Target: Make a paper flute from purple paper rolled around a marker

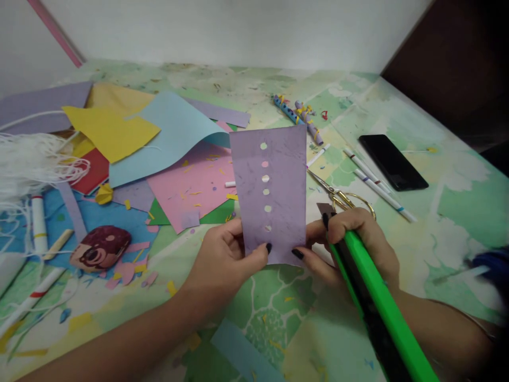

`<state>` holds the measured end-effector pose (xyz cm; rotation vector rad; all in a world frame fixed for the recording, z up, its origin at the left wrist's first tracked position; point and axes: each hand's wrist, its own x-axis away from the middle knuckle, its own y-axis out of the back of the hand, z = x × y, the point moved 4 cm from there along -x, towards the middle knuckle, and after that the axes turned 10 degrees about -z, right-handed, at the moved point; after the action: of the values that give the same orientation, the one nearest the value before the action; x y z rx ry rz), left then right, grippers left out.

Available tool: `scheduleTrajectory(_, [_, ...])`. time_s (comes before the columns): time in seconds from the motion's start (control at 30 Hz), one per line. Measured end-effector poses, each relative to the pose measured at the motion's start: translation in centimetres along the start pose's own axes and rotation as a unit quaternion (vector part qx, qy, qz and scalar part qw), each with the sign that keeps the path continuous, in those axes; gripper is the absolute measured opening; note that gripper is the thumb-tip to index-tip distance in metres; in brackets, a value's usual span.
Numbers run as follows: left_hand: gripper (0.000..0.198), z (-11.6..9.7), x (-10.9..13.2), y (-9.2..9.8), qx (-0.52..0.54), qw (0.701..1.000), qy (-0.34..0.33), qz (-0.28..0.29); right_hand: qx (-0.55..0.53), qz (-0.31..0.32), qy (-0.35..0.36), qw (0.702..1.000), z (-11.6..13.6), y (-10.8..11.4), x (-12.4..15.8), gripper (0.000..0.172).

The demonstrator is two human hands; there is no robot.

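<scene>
My left hand (228,262) pinches the lower left edge of a purple sheet of paper (286,191), its thumb on the front face. A column of several small round holes runs down the sheet, which stands upright above the table. My right hand (353,249) is closed around a green and black utility knife (382,302) with a short piece of blade out at the top. Its thumb and a finger also grip the sheet's lower right edge. Just behind this hand lie gold-handled scissors (338,193), partly covered by it.
Coloured paper sheets (170,132), white string (27,164), markers (384,193) and a dark red patterned case (101,248) lie around. Farther back are two decorated paper rolls (310,122). A black phone (393,162) rests at right. Paper scraps dot the patterned tablecloth (350,106).
</scene>
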<state>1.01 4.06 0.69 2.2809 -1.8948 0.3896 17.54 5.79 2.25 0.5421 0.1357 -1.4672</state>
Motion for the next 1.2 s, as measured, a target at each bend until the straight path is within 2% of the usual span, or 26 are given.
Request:
scheduleTrajectory(0.23, [0.013,0.2,0.1,0.0,-0.027,0.999,-0.006,-0.03,0.059,-0.009,0.035,0.998,0.9,0.1,0.4,0.033])
scheduleTrajectory(0.37, [0.012,0.1,0.1,0.0,-0.025,0.999,-0.014,-0.023,0.078,-0.023,0.048,0.996,1.2,0.0,0.6,0.033])
scheduleTrajectory(0.5, [0.006,-0.1,0.0,0.1,-0.013,1.0,-0.005,0.005,0.053,-0.035,0.016,0.998,0.9,0.1,0.5,0.032])
scheduleTrajectory(0.63, [0.004,-0.1,-0.1,0.2,-0.019,1.0,-0.005,0.003,0.012,-0.021,-0.008,1.0,0.6,0.0,0.4,0.033])
scheduleTrajectory(0.8, [0.005,0.1,0.1,0.0,-0.024,0.999,-0.022,-0.012,0.066,-0.027,0.038,0.997,1.3,-0.1,0.8,0.033])
scheduleTrajectory(0.9, [0.003,0.0,0.1,0.1,-0.027,0.999,-0.022,-0.008,0.06,-0.026,0.047,0.997,1.4,-0.1,0.8,0.033])
scheduleTrajectory(1.1, [0.006,0.0,-0.3,0.3,0.018,0.997,0.023,0.065,-0.085,-0.022,-0.085,0.993,-0.3,0.0,-0.3,0.03])
scheduleTrajectory(1.2, [0.013,0.2,-0.4,0.4,0.058,0.992,0.037,0.106,-0.095,-0.023,-0.111,0.989,-0.7,0.1,-0.8,0.031])
